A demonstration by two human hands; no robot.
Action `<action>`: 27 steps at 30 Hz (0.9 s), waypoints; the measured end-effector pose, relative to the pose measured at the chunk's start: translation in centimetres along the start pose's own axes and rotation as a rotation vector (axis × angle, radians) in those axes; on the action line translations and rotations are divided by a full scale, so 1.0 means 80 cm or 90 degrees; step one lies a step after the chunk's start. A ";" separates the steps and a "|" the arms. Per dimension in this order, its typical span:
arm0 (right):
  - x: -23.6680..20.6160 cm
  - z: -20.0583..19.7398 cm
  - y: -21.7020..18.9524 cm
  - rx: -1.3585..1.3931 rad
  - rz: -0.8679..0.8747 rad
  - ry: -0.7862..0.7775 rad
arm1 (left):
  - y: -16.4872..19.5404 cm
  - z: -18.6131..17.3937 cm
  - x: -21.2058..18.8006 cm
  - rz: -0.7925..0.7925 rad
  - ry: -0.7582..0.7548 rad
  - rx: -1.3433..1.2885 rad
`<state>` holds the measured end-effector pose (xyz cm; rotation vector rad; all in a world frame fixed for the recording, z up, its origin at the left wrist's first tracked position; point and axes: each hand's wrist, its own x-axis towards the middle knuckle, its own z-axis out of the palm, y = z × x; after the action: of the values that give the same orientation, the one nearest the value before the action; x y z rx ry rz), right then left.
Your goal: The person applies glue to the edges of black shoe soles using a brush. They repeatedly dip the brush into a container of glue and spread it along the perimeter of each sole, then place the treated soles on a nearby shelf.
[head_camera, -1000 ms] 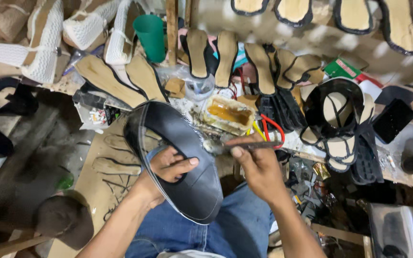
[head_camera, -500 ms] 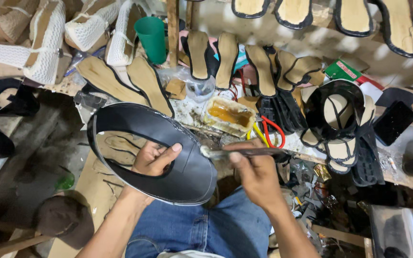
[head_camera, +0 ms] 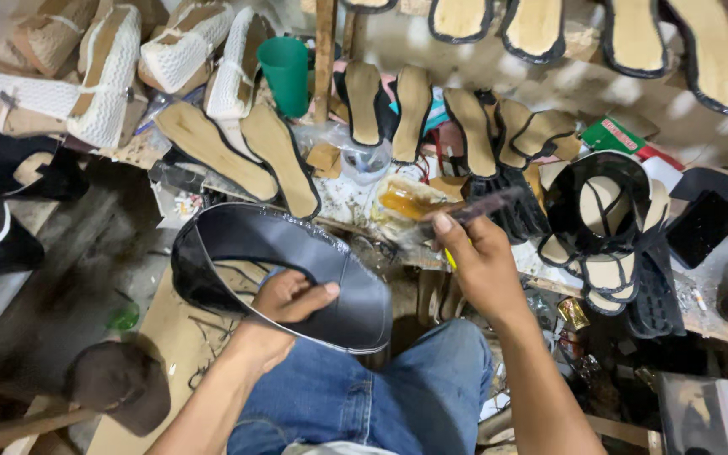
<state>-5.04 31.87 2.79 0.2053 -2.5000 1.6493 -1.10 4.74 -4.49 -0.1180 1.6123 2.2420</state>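
I see the left hand [head_camera: 290, 297] closed on a large curved black piece [head_camera: 297, 270], a bent sheet like leather that forms an open loop. The thumb lies on its inner face and the other fingers go behind it, so the grip is firm. The piece stands over the lap, above the blue jeans [head_camera: 364, 396], and its far edge reaches toward the cluttered bench.

The right hand [head_camera: 482, 261] is closed around a thin brush [head_camera: 486, 205], held like a pen, with the thumb on top. The dark end of the brush is blurred and points up to the right. It is just beside a small open container with amber glue [head_camera: 406, 202]; if it touches the container, I cannot tell.

Around the hands, many tan insoles with black rims [head_camera: 271, 160] lie in a row on the bench. A green cup [head_camera: 286, 74] stands behind them, beside a wooden post [head_camera: 324, 50]. White woven shoe uppers [head_camera: 103, 76] are at the far left. To the right there is a pile of black sandal parts [head_camera: 600, 227] and a green box [head_camera: 612, 135]. A sheet of cardboard [head_camera: 170, 345] lies on the floor under the left arm.
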 end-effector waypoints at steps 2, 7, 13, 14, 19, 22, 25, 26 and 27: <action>-0.016 -0.002 0.003 0.160 -0.016 -0.102 | 0.006 0.002 -0.002 -0.007 -0.006 -0.094; -0.043 0.000 0.015 0.113 -0.043 -0.069 | 0.022 0.013 -0.003 0.021 -0.033 -0.148; -0.053 -0.007 0.016 -0.033 -0.039 -0.012 | 0.028 0.022 0.000 0.077 -0.004 -0.158; -0.051 -0.008 0.016 -0.061 0.039 0.014 | 0.027 0.021 0.001 0.113 0.038 -0.086; -0.005 -0.007 0.027 -0.295 -0.201 0.116 | 0.007 0.016 0.005 0.139 0.028 0.071; 0.040 0.004 0.040 -0.411 -0.179 0.083 | -0.014 0.015 0.007 0.276 0.251 0.259; 0.056 0.009 0.046 -0.508 -0.124 0.070 | -0.028 0.006 0.007 0.230 0.313 0.236; 0.057 0.009 0.044 -0.538 -0.109 0.073 | -0.029 0.002 0.010 0.225 0.281 0.240; 0.056 0.007 0.041 -0.520 -0.128 0.115 | -0.028 -0.004 0.012 0.224 0.252 0.243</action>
<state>-10.08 32.46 0.44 0.1865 -2.6580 0.4671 -1.24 5.32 -6.86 -0.1978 2.4089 2.1992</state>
